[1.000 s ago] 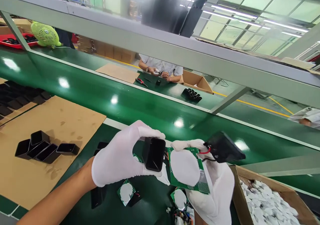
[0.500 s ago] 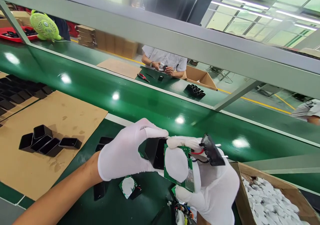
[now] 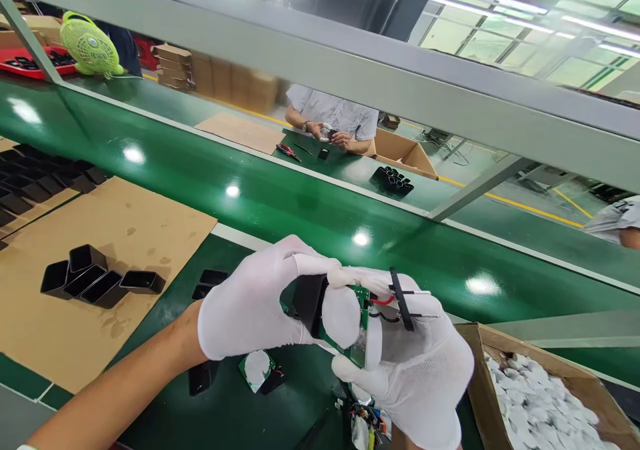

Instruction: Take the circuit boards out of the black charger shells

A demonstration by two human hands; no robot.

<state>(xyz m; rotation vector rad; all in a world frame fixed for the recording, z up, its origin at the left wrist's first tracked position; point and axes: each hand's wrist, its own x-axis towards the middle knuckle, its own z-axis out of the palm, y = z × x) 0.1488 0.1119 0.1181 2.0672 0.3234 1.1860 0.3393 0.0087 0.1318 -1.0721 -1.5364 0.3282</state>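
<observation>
Much of the frame is being filled by a green worktop (image 3: 300, 210), while its left side is being covered by a cardboard sheet (image 3: 165, 227) and part of its lower right is being taken up by a carton (image 3: 475, 370). At the lower centre, a gloved right hand (image 3: 425, 363) and a gloved left hand (image 3: 250, 303) are being held close together. At the middle of the frame, a black case (image 3: 307, 300) is being clamped in the left hand, its open end being turned to the right. Just right of it, a circuit board (image 3: 356, 355) is being pinched between the right hand's thumb and fingers, a white disc (image 3: 341, 317) being carried on its face. The board is being held at the case's mouth; whether any edge is being enclosed cannot be told. Farther right, a black end piece (image 3: 401, 300) is being linked to it by a red wire (image 3: 383, 300) and a black wire (image 3: 390, 318), with thin pins (image 3: 425, 316) being pointed rightward. Should the board be presented askew, the disc could end up being scraped by the rim; if the end piece is being left unsupported, the wires' joints are probably being strained.
</observation>
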